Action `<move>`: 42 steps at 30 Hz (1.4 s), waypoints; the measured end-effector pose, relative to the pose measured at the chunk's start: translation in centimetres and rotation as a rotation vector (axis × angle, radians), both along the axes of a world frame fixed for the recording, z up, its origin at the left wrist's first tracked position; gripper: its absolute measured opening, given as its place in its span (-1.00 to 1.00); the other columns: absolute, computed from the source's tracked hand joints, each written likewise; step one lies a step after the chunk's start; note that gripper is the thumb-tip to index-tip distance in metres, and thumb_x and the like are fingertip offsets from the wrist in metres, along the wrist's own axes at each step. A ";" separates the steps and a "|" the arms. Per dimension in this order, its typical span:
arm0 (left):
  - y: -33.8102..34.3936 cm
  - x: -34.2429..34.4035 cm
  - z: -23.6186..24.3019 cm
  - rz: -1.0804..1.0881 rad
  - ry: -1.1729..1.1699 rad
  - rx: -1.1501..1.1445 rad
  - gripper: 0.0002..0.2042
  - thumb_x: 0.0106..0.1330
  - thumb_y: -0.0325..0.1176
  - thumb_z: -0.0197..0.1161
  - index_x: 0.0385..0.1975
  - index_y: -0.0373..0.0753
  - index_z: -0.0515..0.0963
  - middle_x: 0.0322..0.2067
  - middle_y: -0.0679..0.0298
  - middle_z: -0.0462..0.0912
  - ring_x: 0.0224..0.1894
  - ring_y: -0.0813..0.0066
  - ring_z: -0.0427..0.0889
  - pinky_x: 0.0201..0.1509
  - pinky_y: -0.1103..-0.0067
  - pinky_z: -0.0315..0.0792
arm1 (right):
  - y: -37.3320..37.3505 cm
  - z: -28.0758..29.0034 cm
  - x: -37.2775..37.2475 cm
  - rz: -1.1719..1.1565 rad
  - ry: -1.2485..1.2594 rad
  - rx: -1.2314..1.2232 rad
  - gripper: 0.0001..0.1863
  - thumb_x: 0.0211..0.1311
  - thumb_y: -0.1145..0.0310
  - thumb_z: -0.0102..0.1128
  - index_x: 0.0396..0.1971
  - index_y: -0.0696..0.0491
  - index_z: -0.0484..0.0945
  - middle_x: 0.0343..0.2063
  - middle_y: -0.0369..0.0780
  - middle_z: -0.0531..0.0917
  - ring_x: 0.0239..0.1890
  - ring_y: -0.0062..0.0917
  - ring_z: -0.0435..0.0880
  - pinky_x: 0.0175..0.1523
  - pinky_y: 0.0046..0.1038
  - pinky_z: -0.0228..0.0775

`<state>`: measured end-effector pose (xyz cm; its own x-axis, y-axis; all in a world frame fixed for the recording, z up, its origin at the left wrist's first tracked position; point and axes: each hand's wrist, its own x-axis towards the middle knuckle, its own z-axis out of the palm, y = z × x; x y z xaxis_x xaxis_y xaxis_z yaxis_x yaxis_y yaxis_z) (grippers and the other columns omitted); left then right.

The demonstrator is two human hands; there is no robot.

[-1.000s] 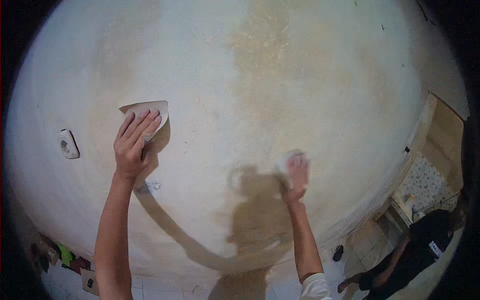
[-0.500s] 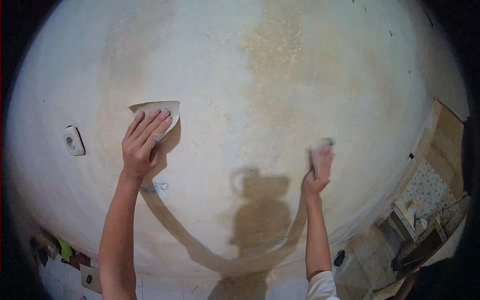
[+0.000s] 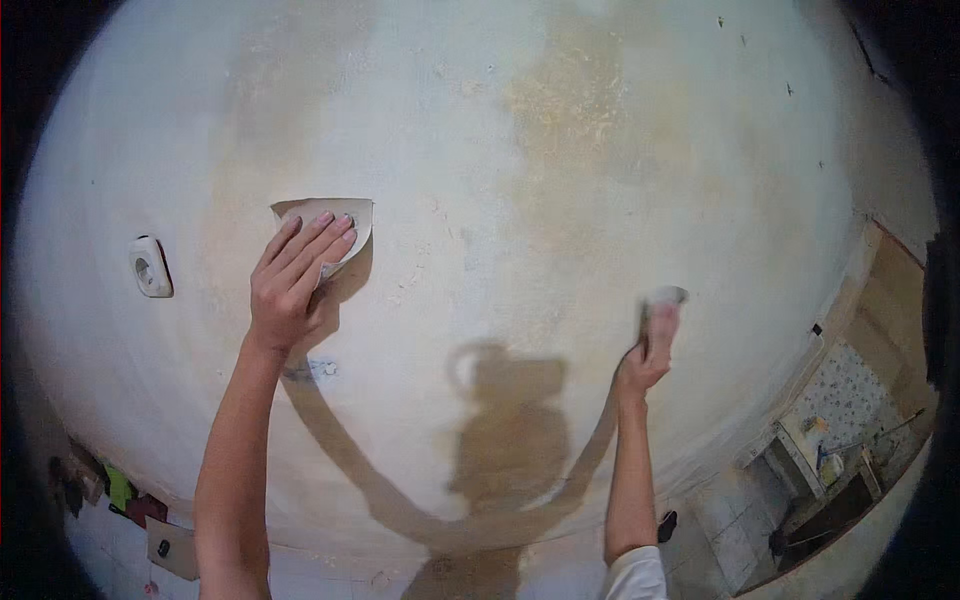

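Note:
My left hand lies with its fingers stretched over a sheet of sandpaper, pressing it to the painted wall. The sheet's plain tan back faces me, and its lower right corner curls away from the wall. Farther right and lower, my right hand is raised to the same wall with its fingers together. At its fingertips is a small pale piece that looks like sandpaper, smeared by motion. Yellowish stains and flaking spots mark the wall around both hands.
A white wall socket sits left of my left hand. At the lower right stand wooden furniture pieces and a flower-patterned panel. A cardboard piece and a green item lie on the floor at the lower left.
The view has shifted slightly. My right hand with the pale piece has moved a little down and to the right. My left hand stays on the sandpaper, nearly at the same spot on the wall.

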<state>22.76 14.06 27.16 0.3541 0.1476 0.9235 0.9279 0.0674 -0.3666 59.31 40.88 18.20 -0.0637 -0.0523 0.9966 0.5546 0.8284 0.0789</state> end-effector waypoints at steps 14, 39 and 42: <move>0.3 -0.2 -0.3 0.015 0.012 0.006 -0.50 -0.06 -0.60 0.05 -0.02 -0.17 0.55 0.01 0.27 0.58 0.14 0.34 0.49 0.28 0.28 0.26 | -0.8 -1.8 -0.6 0.101 0.461 -0.296 -0.61 0.18 0.57 -0.08 0.03 0.27 0.46 0.09 -0.03 0.49 0.25 -0.20 0.33 0.39 -0.23 -0.08; -0.2 -0.2 -0.2 0.029 0.012 0.019 -0.55 0.03 -0.57 0.07 -0.01 -0.13 0.55 0.02 0.29 0.57 0.14 0.37 0.49 0.28 0.31 0.27 | -2.1 3.8 -1.5 -0.032 -0.035 0.007 -0.54 0.12 0.57 -0.06 0.08 0.31 0.39 0.15 0.00 0.42 0.27 -0.14 0.29 0.33 -0.31 0.07; -0.3 0.0 0.0 0.021 -0.011 -0.001 -0.54 0.02 -0.57 0.10 0.00 -0.13 0.54 0.03 0.30 0.57 0.14 0.38 0.48 0.29 0.31 0.27 | 1.8 5.5 1.6 -0.079 0.291 -0.202 -0.59 0.23 0.46 -0.02 0.07 0.30 0.40 0.07 0.01 0.48 0.22 -0.12 0.36 0.28 -0.34 0.14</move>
<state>22.77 13.73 27.20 0.3409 0.1560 0.9271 0.9302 0.0865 -0.3566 60.94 42.65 23.73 0.2282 0.1412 0.9633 0.5924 0.7651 -0.2525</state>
